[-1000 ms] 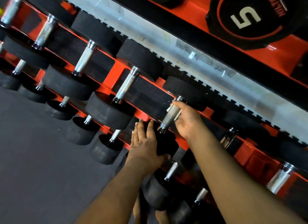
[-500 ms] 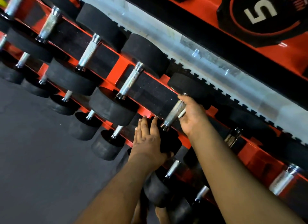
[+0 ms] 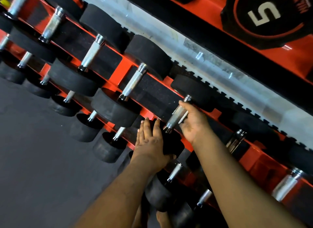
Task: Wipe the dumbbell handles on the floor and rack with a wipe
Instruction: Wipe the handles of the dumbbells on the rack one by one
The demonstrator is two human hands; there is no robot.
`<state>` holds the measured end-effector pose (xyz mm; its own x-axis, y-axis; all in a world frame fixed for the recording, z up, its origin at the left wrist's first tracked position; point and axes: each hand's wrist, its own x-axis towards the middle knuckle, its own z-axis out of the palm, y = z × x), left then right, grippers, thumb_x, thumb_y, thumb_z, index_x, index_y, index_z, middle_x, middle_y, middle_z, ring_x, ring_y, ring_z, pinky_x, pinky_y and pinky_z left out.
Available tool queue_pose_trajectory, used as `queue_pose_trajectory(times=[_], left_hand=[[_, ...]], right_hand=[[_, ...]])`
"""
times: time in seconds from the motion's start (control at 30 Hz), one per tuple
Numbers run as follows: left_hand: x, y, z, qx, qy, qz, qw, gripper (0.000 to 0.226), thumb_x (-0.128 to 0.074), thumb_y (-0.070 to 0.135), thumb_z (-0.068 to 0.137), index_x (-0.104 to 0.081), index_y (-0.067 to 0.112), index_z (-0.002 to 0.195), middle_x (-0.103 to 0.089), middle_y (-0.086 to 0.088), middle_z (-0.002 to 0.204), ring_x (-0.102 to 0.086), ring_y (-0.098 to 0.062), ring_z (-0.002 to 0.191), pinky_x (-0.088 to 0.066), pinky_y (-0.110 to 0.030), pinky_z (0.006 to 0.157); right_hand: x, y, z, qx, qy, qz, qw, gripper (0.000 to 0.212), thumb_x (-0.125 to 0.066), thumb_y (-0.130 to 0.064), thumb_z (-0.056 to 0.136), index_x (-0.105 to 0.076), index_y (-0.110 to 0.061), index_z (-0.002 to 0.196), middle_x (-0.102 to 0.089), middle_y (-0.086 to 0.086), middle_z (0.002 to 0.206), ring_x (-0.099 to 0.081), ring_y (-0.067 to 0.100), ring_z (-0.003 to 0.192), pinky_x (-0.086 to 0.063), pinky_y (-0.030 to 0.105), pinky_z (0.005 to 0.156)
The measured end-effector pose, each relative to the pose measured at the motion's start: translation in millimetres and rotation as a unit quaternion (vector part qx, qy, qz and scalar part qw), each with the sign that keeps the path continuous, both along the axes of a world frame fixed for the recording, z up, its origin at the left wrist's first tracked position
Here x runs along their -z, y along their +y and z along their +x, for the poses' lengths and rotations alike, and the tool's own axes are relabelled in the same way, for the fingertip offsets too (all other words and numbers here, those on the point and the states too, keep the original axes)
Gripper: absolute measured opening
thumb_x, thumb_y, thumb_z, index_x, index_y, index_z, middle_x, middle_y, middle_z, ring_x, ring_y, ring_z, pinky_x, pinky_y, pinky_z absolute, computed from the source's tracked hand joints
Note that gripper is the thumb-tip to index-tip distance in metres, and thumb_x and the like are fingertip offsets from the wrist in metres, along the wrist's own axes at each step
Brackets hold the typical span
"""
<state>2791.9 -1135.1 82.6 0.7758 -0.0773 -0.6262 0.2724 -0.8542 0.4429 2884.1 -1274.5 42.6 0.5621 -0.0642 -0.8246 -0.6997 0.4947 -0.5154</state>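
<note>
In the head view, the risk is that the wipe [image 3: 183, 116] is slipping out, because only a thin white strip is showing against the right hand [image 3: 193, 121]; the dumbbell could also be rolling on the rack [image 3: 124, 70]. The right hand is curling around the dumbbell handle [image 3: 176, 116], pressing the wipe on it; the left hand [image 3: 150, 141], fingers straight, is resting on the black weight head [image 3: 172, 144] just beside it, steadying it.
</note>
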Motion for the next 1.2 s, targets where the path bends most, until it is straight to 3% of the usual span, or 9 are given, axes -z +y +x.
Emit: queue_pose_trajectory(times=[0.27, 0.4, 0.47, 0.57, 0.7, 0.8, 0.9, 0.97, 1.2], left_hand=[[-4, -1, 1, -0.003, 0.002, -0.004, 1.0, 0.132, -0.08, 0.054, 0.078, 0.02, 0.024, 0.159, 0.032, -0.013, 0.163, 0.03, -0.027, 0.15, 0.012, -0.041, 0.125], [1, 0, 1, 0.006, 0.003, 0.005, 1.0, 0.132, -0.079, 0.056, 0.078, 0.02, 0.023, 0.159, 0.031, -0.014, 0.163, 0.031, -0.026, 0.15, 0.012, -0.041, 0.125], [0, 0, 2, 0.006, 0.0, 0.007, 1.0, 0.132, -0.08, 0.055, 0.078, 0.02, 0.023, 0.159, 0.031, -0.014, 0.163, 0.031, -0.026, 0.15, 0.012, -0.041, 0.125], [-2, 0, 1, 0.003, 0.004, 0.004, 1.0, 0.133, -0.081, 0.054, 0.077, 0.02, 0.025, 0.159, 0.032, -0.013, 0.163, 0.03, -0.027, 0.151, 0.01, -0.042, 0.125], [0, 0, 1, 0.01, 0.008, 0.006, 1.0, 0.133, -0.08, 0.055, 0.078, 0.021, 0.024, 0.159, 0.033, -0.014, 0.163, 0.032, -0.026, 0.15, 0.014, -0.04, 0.124], [-3, 1, 2, 0.007, 0.008, 0.003, 1.0, 0.133, -0.08, 0.055, 0.078, 0.021, 0.024, 0.158, 0.033, -0.013, 0.162, 0.032, -0.026, 0.15, 0.014, -0.039, 0.123], [-1, 0, 1, 0.008, 0.004, 0.002, 1.0, 0.132, -0.079, 0.055, 0.078, 0.021, 0.024, 0.158, 0.034, -0.014, 0.162, 0.032, -0.026, 0.15, 0.013, -0.04, 0.125], [3, 1, 0, 0.01, 0.001, 0.003, 1.0, 0.132, -0.079, 0.056, 0.078, 0.021, 0.025, 0.158, 0.033, -0.014, 0.162, 0.032, -0.027, 0.15, 0.013, -0.041, 0.125], [4, 2, 0, 0.024, -0.002, 0.006, 1.0, 0.133, -0.077, 0.058, 0.078, 0.023, 0.023, 0.157, 0.034, -0.019, 0.161, 0.029, -0.032, 0.151, 0.008, -0.047, 0.126]], right_hand=[[0, 12, -5, -0.051, 0.022, -0.011, 0.998, 0.031, -0.077, -0.023, 0.086, -0.066, -0.012, 0.113, -0.07, 0.009, 0.101, -0.069, 0.02, 0.086, -0.057, 0.033, 0.077], [5, -10, 0, 0.08, -0.034, 0.03, 0.996, 0.036, -0.07, -0.022, 0.091, -0.064, -0.006, 0.123, -0.072, 0.013, 0.11, -0.068, 0.024, 0.109, -0.052, 0.038, 0.1], [7, 1, -7, 0.05, -0.027, 0.007, 0.998, 0.04, -0.074, -0.025, 0.088, -0.065, -0.01, 0.124, -0.07, 0.013, 0.12, -0.067, 0.025, 0.111, -0.051, 0.042, 0.103], [4, 17, -29, -0.063, 0.003, -0.009, 0.998, 0.037, -0.072, -0.018, 0.091, -0.064, -0.011, 0.127, -0.071, 0.016, 0.116, -0.07, 0.028, 0.102, -0.057, 0.044, 0.093], [2, -3, -15, 0.036, -0.053, -0.033, 0.997, 0.025, -0.066, -0.014, 0.095, -0.063, -0.01, 0.12, -0.07, 0.018, 0.122, -0.069, 0.025, 0.106, -0.054, 0.04, 0.099], [2, 0, -22, -0.047, -0.043, -0.054, 0.996, 0.02, -0.065, -0.021, 0.097, -0.064, -0.021, 0.118, -0.074, 0.008, 0.107, -0.072, 0.019, 0.091, -0.059, 0.035, 0.08], [17, 0, -55, -0.204, -0.02, -0.174, 0.963, 0.017, -0.067, -0.036, 0.094, -0.065, -0.025, 0.106, -0.074, 0.006, 0.104, -0.072, 0.023, 0.094, -0.061, 0.045, 0.082], [23, -7, -65, -0.205, -0.062, -0.283, 0.935, 0.024, -0.061, -0.039, 0.088, -0.068, -0.022, 0.105, -0.074, 0.006, 0.101, -0.072, 0.026, 0.097, -0.059, 0.05, 0.088], [-1, 12, -53, -0.214, -0.192, -0.515, 0.807, 0.035, -0.051, -0.012, 0.103, -0.063, -0.013, 0.135, -0.07, 0.015, 0.121, -0.065, 0.03, 0.112, -0.046, 0.026, 0.091]])
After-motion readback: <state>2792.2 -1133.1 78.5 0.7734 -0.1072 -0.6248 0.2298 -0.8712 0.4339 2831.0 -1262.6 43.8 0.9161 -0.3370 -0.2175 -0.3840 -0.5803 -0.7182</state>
